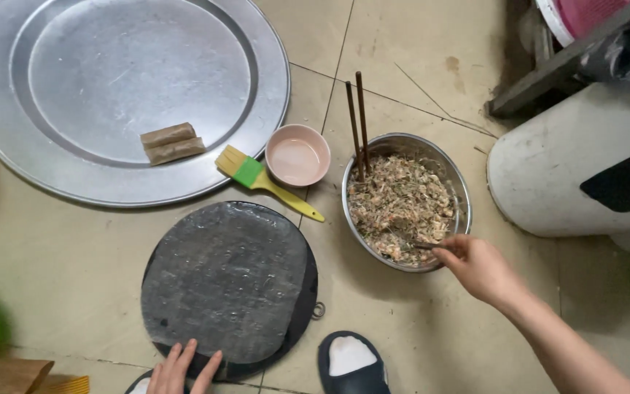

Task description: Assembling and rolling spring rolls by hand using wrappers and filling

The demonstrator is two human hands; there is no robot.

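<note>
— Rice paper sheet (224, 281) lies flat on the dark round board (302, 306) on the floor, near the big metal tray (9, 157) holding two rolls (172, 143).
— And the hands?
— The left hand (184, 371) rests open, fingers on the board's near edge. The right hand (479, 266) pinches a utensil (424, 246) in the steel bowl (461, 191) of filling (399, 208); chopsticks (359, 124) lean there too.

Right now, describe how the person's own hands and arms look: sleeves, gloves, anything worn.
Both hands are bare, with no gloves. The right hand shows no ring or watch, and its forearm is uncovered to the frame edge, with no sleeve in view. Only the fingers of the left hand show at the bottom edge, short-nailed and unadorned; its wrist and arm are out of view.
</note>
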